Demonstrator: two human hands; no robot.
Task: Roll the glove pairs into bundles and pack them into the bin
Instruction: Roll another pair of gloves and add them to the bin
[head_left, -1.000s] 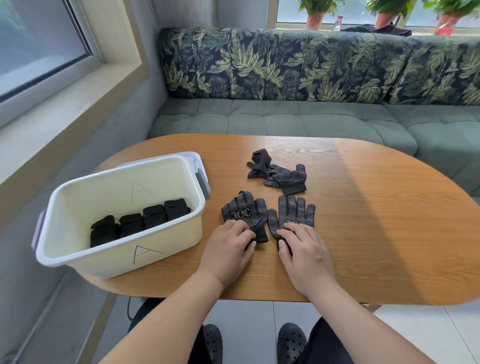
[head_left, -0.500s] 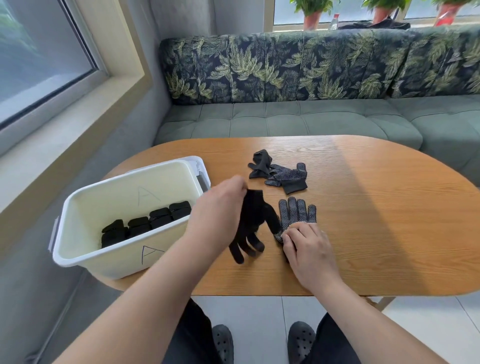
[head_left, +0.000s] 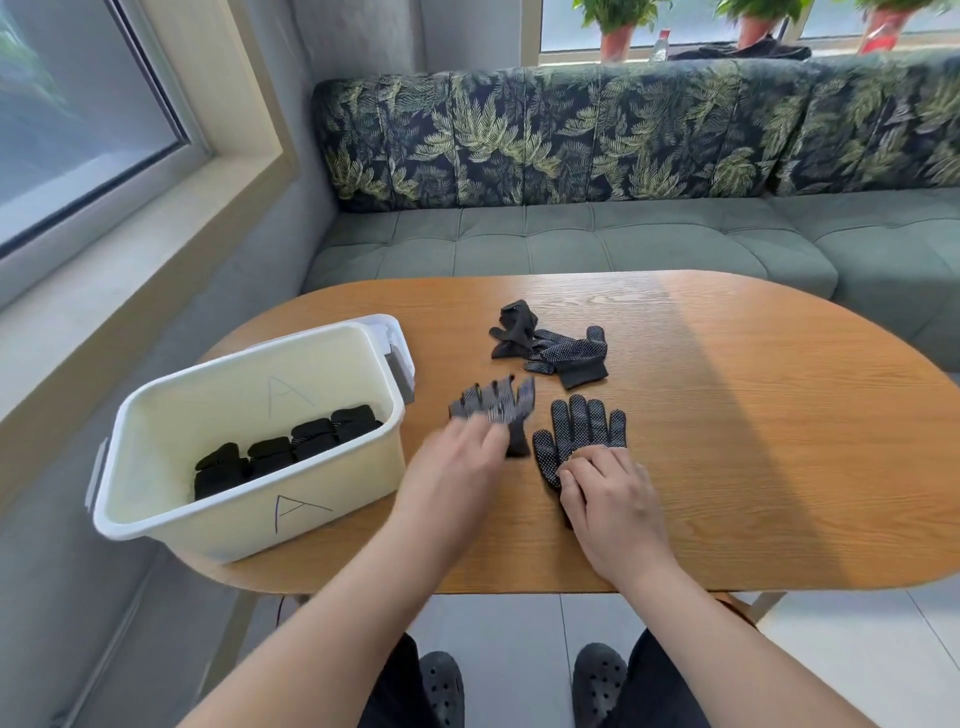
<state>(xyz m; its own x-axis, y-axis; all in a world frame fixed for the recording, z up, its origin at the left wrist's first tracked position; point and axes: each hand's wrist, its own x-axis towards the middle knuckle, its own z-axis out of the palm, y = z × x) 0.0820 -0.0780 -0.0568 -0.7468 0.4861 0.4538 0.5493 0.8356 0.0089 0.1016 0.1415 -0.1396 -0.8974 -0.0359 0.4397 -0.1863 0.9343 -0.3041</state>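
Note:
Two black dotted gloves lie side by side near the table's front edge. My left hand (head_left: 457, 467) is blurred with motion and grips the cuff of the left glove (head_left: 496, 408), whose fingers point away from me, dotted side up. My right hand (head_left: 608, 499) presses flat on the cuff of the right glove (head_left: 582, 428). Another loose pair of black gloves (head_left: 553, 348) lies crumpled further back. The cream bin (head_left: 249, 514) marked "A" stands at the left and holds several rolled black bundles (head_left: 291, 447).
The oval wooden table (head_left: 753, 441) has bare surface to the right. A green sofa (head_left: 597, 239) with leaf-print cushions wraps behind it. A window ledge (head_left: 104, 291) runs along the left. My feet in dark clogs (head_left: 441, 686) show below the table edge.
My left hand lifted the left glove, turned it over, and brought it back down dotted side up beside the right glove. My right hand stayed on the right glove.

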